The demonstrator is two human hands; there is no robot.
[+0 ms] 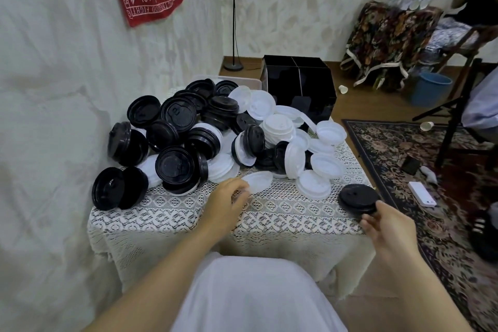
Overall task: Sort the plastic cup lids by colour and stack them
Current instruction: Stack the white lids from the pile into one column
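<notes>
White lid (258, 181), left hand (227, 201); black lid (358, 197) (table (310, 219) edge), right hand (389, 229)

Motion blur smears the left hand's (226, 202) fingertips (243, 188) and the white lid (260, 180) they meet.

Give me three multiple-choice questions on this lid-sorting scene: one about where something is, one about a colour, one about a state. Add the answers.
1. Where is the black divided box?
A) on the rug
B) behind the lid pile
C) on the person's lap

2. What does the left hand hold?
A) a red lid
B) a blue lid
C) a white lid

3. What is the right hand doing?
A) pinching a black lid
B) lying flat and open
C) holding a cup

Answers: 1 B, the box stands beyond the heap. 2 C, the lid in its fingers is white. 3 A, thumb and fingers grip the lid's near edge.
</notes>
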